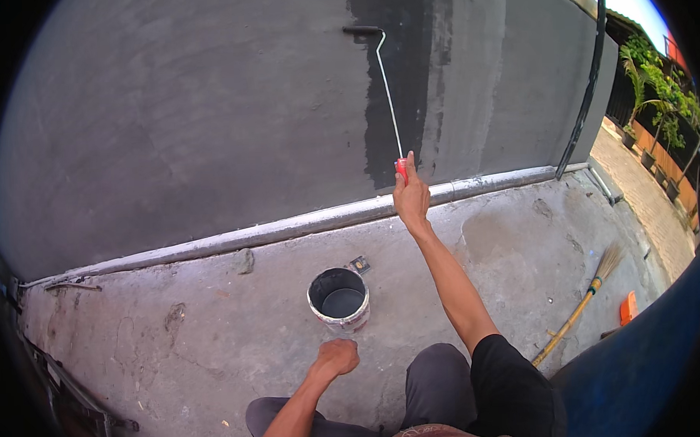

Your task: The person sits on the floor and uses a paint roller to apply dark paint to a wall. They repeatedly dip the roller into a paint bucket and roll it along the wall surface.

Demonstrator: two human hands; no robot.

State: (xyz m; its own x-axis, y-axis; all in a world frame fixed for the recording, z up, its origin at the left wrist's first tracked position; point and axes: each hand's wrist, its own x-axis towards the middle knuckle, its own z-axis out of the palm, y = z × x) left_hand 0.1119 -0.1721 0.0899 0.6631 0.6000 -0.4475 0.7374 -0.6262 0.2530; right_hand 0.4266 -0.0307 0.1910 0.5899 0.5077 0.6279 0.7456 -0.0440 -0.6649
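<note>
My right hand (412,194) grips the red handle of a long-framed paint roller (391,95), its index finger laid along the handle. The roller's dark sleeve (362,29) lies level against the grey wall (236,118), at the left edge of a wet, near-black painted strip (400,89). My left hand (338,356) is curled closed above the concrete floor, just on the near side of a paint bucket (339,324); nothing shows in it. Dark grey paint (342,303) stands inside the bucket, whose rim is splashed with paint.
A pipe (327,219) runs along the wall's foot. A small dark item (360,265) lies behind the bucket. At right are a stick broom (578,309), an orange object (628,309) and a large blue surface (649,352). A dark metal frame (81,395) stands at lower left.
</note>
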